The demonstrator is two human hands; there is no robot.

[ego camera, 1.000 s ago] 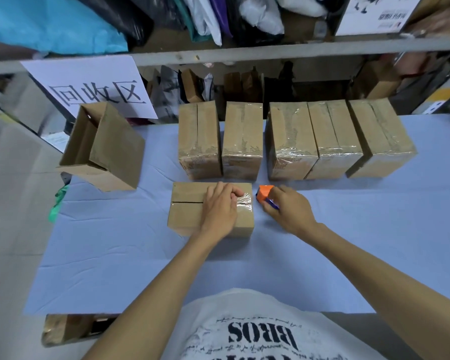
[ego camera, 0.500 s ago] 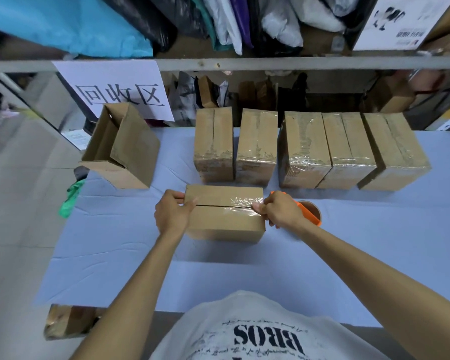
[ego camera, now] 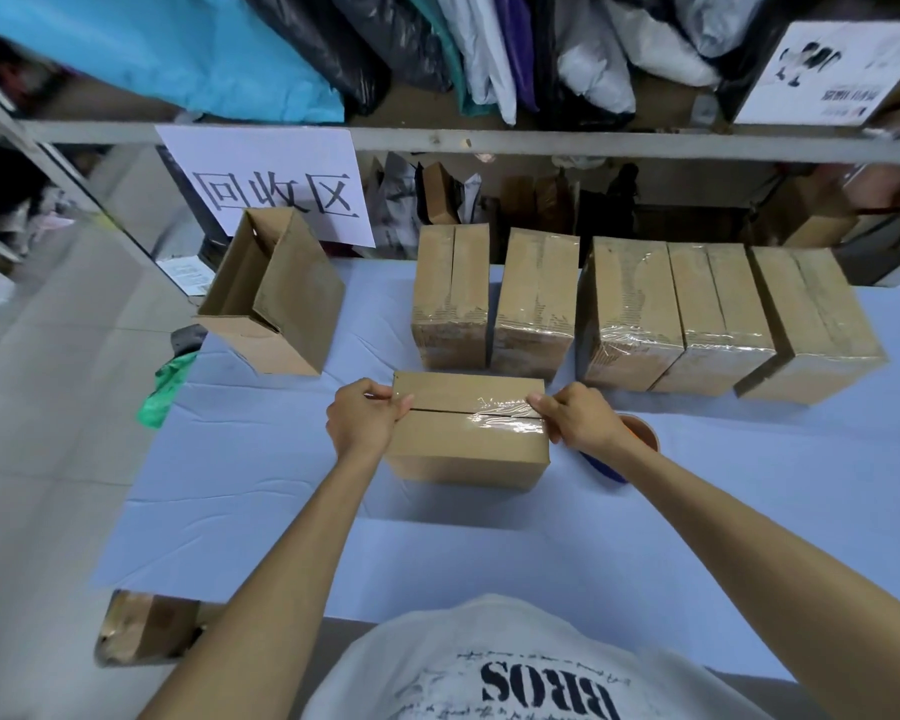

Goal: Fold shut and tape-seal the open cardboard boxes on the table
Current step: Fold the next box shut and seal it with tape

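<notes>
1. Near, mid-table [ego camera: 437, 553]: cardboard box [ego camera: 468, 449], flaps shut; clear tape strip [ego camera: 500, 414] covers rt part of seam only.
2. Left hand [ego camera: 365, 420], flat on the lid 1 s ago, now grips the lt end; right hand [ego camera: 578, 418] grips the rt end, thumb on tape.
3. Tape dispenser [ego camera: 645, 433], earlier in right hand, now lies behind the wrist; seal prob. unfinished.
4. Far: row of taped boxes [ego camera: 630, 314]; open box [ego camera: 276, 293] at lt, untaped.
</notes>
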